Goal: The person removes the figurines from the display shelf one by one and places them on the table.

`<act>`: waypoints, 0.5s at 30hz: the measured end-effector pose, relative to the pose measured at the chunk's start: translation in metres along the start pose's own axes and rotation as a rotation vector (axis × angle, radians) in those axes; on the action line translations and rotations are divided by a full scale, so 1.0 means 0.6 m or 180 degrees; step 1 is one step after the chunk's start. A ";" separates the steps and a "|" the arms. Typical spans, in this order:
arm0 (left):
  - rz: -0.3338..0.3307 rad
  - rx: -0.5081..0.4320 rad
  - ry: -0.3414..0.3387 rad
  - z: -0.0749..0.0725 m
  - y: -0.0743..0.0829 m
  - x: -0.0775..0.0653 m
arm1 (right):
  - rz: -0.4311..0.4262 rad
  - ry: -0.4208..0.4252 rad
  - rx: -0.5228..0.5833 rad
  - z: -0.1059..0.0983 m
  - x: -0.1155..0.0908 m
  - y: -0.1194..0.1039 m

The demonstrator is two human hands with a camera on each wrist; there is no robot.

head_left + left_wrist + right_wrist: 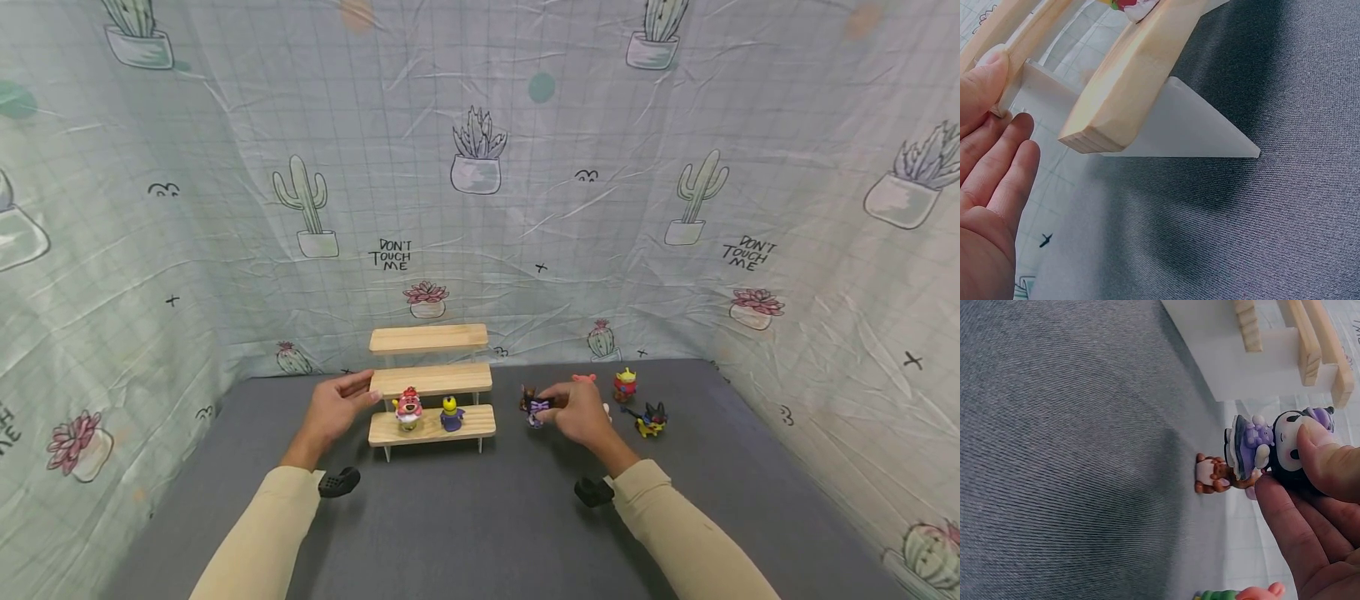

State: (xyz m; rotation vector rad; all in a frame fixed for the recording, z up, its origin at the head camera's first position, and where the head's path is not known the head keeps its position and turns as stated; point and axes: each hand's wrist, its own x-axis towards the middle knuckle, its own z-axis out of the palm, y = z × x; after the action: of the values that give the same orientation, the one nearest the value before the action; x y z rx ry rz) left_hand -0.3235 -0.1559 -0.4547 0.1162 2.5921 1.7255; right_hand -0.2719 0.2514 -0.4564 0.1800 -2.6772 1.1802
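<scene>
My left hand [336, 410] pinches the left end of the middle board of a three-tier wooden display stand [431, 381], thumb on top and fingers beneath. On the lowest board stand a pink bear figurine [408, 408] with a red top and a small figurine [452, 414] with a yellow head and dark purple cape. To the right of the stand, my right hand [583, 415] holds a figurine [1250, 447] with a black hood, white face and purple dress. It grips the head between thumb and fingers, the skirt pointing away from the palm.
A brown figurine [1210, 474] stands just beyond the held one. Right of my right hand are a red-and-green figurine [625, 385] and a black-and-yellow figurine [651, 420]. A pink-eared figurine [583, 378] is partly hidden behind that hand. Printed cloth [480, 233] hangs behind the grey table [465, 525].
</scene>
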 end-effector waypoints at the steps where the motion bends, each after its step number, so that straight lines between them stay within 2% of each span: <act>1: 0.0005 -0.0003 -0.0007 0.000 0.000 0.000 | -0.0021 0.0002 0.0014 0.002 0.000 0.002; 15: -0.0026 -0.0010 -0.0005 0.001 0.000 -0.001 | 0.0125 -0.0005 -0.0063 0.019 0.000 0.016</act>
State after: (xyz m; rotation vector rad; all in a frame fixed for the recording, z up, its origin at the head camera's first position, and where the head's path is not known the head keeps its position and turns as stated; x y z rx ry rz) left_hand -0.3228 -0.1555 -0.4550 0.1068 2.5848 1.7261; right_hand -0.2757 0.2495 -0.4709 0.1256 -2.7046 1.1648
